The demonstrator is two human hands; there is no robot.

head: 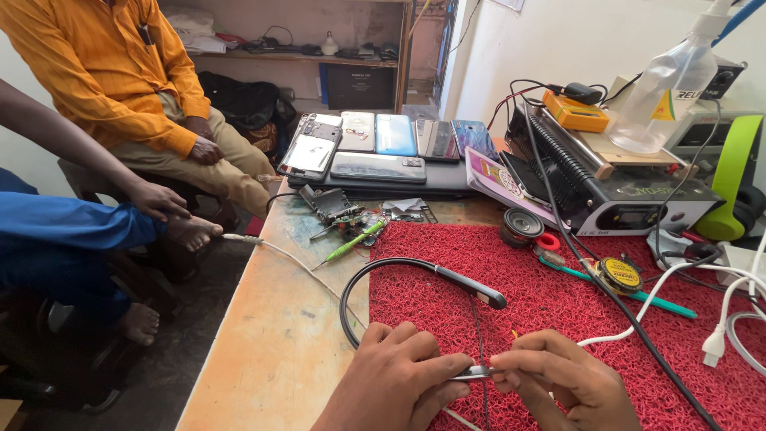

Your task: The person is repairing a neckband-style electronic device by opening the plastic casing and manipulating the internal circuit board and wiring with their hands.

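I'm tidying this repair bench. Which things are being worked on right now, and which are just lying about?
In hand:
left hand and right hand, both pinching a small metal tool
black neckband earphones

Lying about:
green screwdriver
phones
spray bottle
small speaker
white cable
red mat

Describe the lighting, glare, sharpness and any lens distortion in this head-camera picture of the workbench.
Head view: even, soft daylight with only faint shadows under the left hand and right hand; the white wall at top right looks washed out; mild glare on the phone screens; the red mat is sharp; wide-angle bending tilts the shelf and table edge.
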